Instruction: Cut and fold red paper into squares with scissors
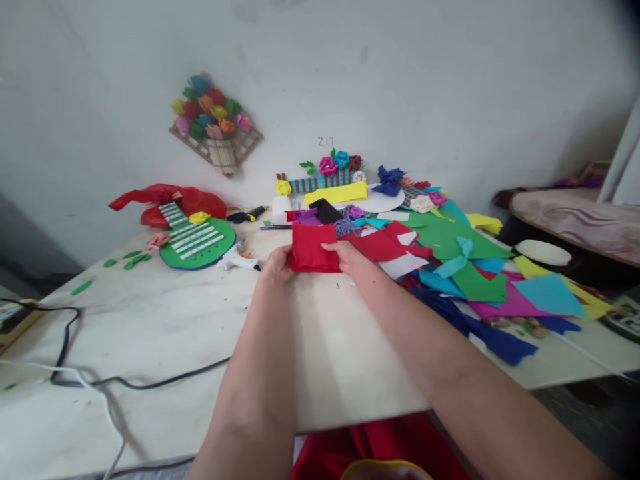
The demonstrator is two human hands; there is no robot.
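Observation:
Both my hands hold a stack of red paper squares (315, 248) just above the table, near its middle. My left hand (280, 262) is closed on the left edge. At the right edge my right hand (346, 256) pinches the stack, thumb on the front face. Fingers behind the paper are hidden. Close to my left hand lies a white glue gun (237, 259). Further left rests a green guitar-shaped craft piece (200, 243) with white strips. Beside my right hand spreads a pile of coloured paper scraps, with a red sheet (375, 245) nearest.
A black cable (150, 387) and a white cable (103, 390) cross the table's left side. Green paper leaves (135, 260) lie at the left. Behind the stack are a yellow paper strip (336, 194) and paper flowers (341, 160). Blue paper (505, 341) reaches toward the right front edge.

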